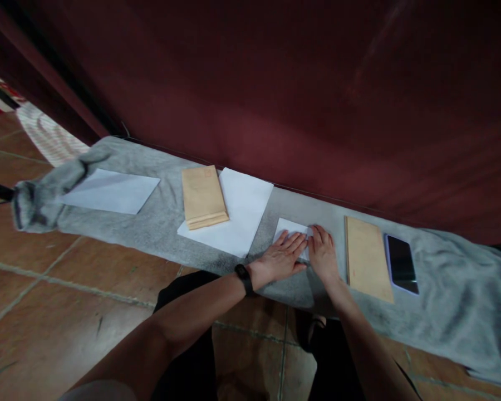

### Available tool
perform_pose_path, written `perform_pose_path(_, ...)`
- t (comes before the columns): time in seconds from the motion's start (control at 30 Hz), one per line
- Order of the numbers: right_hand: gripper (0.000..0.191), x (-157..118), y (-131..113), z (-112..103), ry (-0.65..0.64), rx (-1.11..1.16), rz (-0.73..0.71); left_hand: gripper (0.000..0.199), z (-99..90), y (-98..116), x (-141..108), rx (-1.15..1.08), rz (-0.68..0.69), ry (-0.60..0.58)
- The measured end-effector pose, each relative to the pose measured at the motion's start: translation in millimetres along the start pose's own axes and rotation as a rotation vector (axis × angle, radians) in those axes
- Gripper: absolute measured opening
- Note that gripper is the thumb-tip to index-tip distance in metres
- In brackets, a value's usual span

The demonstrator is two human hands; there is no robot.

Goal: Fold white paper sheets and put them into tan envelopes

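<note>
A small folded sheet of white paper (291,225) lies on the grey cloth under both my hands. My left hand (281,258) rests flat on it from the left, fingers stretched toward the right and a black band at the wrist. Pressing at the paper's right side is my right hand (322,253), fingers extended and laid down, nearly touching the left fingertips. Much of the paper is hidden beneath the hands. Just right of my right hand lies a brown envelope stack (367,259).
A phone (401,263) lies beside the right envelopes. To the left, another envelope bundle (204,195) sits on white sheets (246,206), with more white paper (112,191) farther left. Grey cloth (158,234) covers the narrow bench; a dark red panel (275,111) rises behind it.
</note>
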State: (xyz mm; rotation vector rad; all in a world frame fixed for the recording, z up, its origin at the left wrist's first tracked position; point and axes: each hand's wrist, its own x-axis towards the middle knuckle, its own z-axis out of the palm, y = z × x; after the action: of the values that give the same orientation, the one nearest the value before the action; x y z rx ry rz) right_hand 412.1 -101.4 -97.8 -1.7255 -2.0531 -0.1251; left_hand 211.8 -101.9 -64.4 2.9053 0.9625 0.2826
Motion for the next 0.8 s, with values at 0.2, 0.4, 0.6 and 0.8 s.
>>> perform_pose_path(0.2,0.043,0,-3,0,-0.009,-0.071,0.009,0.067,1.0,1,3,-0.004,-0.008,-0.004)
perform_pose_path(0.4,0.042,1,-6,0,-0.023,-0.138,-0.03,0.07,1.9,1,5,-0.034,-0.021,-0.01)
perform_pose_path(0.6,0.041,2,-14,-1,0.0,-0.138,0.045,0.071,6.6,-4,5,-0.037,-0.065,0.008)
perform_pose_path(0.8,0.043,5,-21,-5,-0.018,-0.12,0.096,0.068,12.4,-4,9,-0.009,-0.198,0.055)
